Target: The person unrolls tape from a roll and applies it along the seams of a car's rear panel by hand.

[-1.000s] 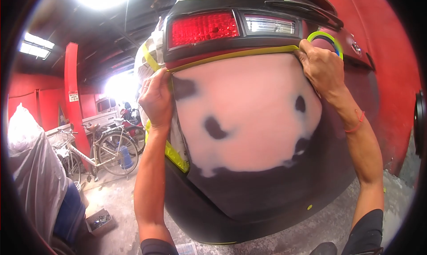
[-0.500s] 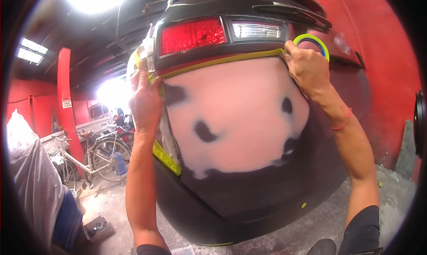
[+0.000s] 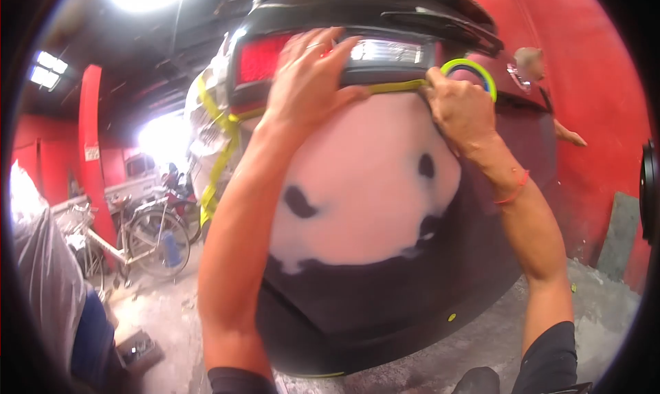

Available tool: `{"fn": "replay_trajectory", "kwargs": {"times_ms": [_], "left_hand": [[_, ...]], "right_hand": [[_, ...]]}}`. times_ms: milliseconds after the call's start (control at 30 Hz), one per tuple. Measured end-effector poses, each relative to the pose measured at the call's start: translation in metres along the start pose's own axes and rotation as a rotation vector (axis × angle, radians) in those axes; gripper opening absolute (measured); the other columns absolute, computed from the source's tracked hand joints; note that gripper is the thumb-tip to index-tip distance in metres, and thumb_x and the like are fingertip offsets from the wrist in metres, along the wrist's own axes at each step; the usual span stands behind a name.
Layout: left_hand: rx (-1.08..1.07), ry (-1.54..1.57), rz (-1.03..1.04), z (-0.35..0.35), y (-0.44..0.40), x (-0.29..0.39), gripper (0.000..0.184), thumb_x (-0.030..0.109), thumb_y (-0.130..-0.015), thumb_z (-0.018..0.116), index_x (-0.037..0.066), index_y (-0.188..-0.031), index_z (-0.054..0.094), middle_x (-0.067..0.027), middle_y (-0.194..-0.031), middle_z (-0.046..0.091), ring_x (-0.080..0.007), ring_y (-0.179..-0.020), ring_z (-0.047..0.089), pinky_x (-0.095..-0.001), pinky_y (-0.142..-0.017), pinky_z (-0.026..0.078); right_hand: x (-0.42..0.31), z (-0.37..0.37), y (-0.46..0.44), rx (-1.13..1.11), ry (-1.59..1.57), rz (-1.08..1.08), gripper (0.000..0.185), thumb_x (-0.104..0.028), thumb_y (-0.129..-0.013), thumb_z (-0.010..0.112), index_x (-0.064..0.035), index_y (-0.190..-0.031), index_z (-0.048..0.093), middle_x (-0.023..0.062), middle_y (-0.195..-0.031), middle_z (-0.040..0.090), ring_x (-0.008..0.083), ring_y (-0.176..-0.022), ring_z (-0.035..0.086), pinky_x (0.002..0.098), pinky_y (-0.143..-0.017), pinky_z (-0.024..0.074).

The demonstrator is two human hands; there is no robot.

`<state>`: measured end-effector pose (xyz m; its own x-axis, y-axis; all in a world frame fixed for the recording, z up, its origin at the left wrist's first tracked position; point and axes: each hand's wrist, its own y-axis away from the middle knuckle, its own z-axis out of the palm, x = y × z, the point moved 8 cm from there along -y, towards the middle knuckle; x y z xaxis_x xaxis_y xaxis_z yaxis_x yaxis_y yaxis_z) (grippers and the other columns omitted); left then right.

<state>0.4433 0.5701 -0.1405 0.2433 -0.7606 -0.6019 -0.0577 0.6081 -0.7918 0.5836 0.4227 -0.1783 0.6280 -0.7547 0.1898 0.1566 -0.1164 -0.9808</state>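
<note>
While the left hand (image 3: 306,79) spreads open over the tail light (image 3: 258,58), its thumb near the yellow tape (image 3: 397,87) running beneath it, the right hand (image 3: 462,111) pinches that tape beside the roll (image 3: 490,82). Pressing the tape down seems the step in hand; the next move calls for even tension.

- Red lamp (image 3: 258,58): right part hidden behind the left hand (image 3: 309,78).
- Yellow tape (image 3: 399,86): stretch beneath that hand covered.
- Tape roll (image 3: 487,76): lower part behind the right hand (image 3: 462,111).
- Sleeve (image 3: 237,380) below the left hand: cut off by the bottom edge.
</note>
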Motion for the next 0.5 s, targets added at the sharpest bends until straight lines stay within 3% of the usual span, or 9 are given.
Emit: {"fn": "replay_trajectory", "kwargs": {"times_ms": [100,133,200,233,333,400,467,500], "left_hand": [[-0.032,-0.071,0.087,0.026,-0.014,0.029,0.062,0.050,-0.080,0.075,0.013,-0.130,0.068,-0.0106,-0.140,0.060,-0.0335,-0.130,0.053,-0.0493,-0.113,0.039],[-0.064,-0.032,0.043,0.038,-0.018,0.039,0.053,0.043,-0.082,0.074,0.012,-0.125,0.069,-0.0120,-0.137,0.062,-0.0341,-0.125,0.058,-0.0500,-0.110,0.043],[-0.036,0.015,0.043,0.058,-0.031,0.058,0.024,0.027,-0.085,0.065,0.011,-0.101,0.074,-0.0144,-0.123,0.068,-0.0316,-0.122,0.061,-0.0529,-0.108,0.044],[0.069,0.013,0.024,0.072,-0.032,0.061,0.021,0.026,-0.085,0.064,0.012,-0.096,0.076,-0.0141,-0.116,0.071,-0.0303,-0.122,0.061,-0.0529,-0.112,0.041],[-0.038,0.064,-0.095,0.078,-0.033,0.055,0.020,0.026,-0.083,0.066,0.014,-0.092,0.079,-0.0106,-0.116,0.071,-0.0259,-0.126,0.059,-0.0507,-0.117,0.034],[-0.099,0.080,-0.162,0.077,-0.037,0.052,0.018,0.025,-0.081,0.067,0.016,-0.091,0.079,-0.0079,-0.114,0.072,-0.0247,-0.124,0.060,-0.0486,-0.116,0.035],[0.135,-0.001,-0.173,0.067,-0.029,0.055,0.017,0.024,-0.081,0.067,0.016,-0.090,0.080,-0.0055,-0.109,0.073,-0.0234,-0.121,0.061,-0.0483,-0.114,0.036],[0.064,-0.023,-0.206,0.060,-0.028,0.056,0.016,0.021,-0.082,0.067,0.014,-0.089,0.079,-0.0068,-0.106,0.074,-0.0243,-0.114,0.065,-0.0474,-0.104,0.045]], "right_hand": [[0.000,0.008,-0.003,-0.039,-0.006,-0.033,0.021,-0.033,-0.100,0.057,-0.0112,-0.102,0.059,0.0201,-0.068,0.066,0.0398,-0.065,0.068,0.0542,-0.055,0.0500],[-0.001,0.008,-0.004,-0.040,-0.006,-0.034,0.023,-0.033,-0.101,0.055,-0.0101,-0.100,0.058,0.0213,-0.069,0.065,0.0414,-0.066,0.067,0.0551,-0.055,0.0490],[0.001,0.010,-0.002,-0.014,0.012,-0.049,0.026,-0.034,-0.102,0.056,-0.0099,-0.110,0.061,0.0229,-0.073,0.066,0.0425,-0.070,0.067,0.0546,-0.057,0.0478],[0.003,0.012,-0.001,0.007,-0.022,-0.057,0.027,-0.033,-0.102,0.056,-0.0105,-0.114,0.061,0.0239,-0.078,0.068,0.0431,-0.074,0.068,0.0556,-0.059,0.0472],[0.000,0.014,-0.001,-0.011,-0.101,-0.033,0.027,-0.035,-0.104,0.051,-0.0098,-0.105,0.060,0.0233,-0.080,0.069,0.0441,-0.076,0.068,0.0566,-0.062,0.0482],[0.004,0.015,-0.001,-0.067,-0.111,0.033,0.023,-0.031,-0.103,0.055,-0.0106,-0.109,0.063,0.0222,-0.083,0.069,0.0436,-0.078,0.067,0.0542,-0.061,0.0474],[-0.010,0.001,0.003,0.074,-0.136,-0.098,0.020,-0.026,-0.102,0.055,-0.0099,-0.107,0.065,0.0202,-0.083,0.069,0.0414,-0.075,0.067,0.0509,-0.060,0.0484],[-0.014,-0.006,0.008,0.146,-0.149,-0.169,0.018,-0.018,-0.099,0.054,-0.0094,-0.107,0.066,0.0188,-0.084,0.069,0.0390,-0.072,0.068,0.0490,-0.059,0.0495]]}}
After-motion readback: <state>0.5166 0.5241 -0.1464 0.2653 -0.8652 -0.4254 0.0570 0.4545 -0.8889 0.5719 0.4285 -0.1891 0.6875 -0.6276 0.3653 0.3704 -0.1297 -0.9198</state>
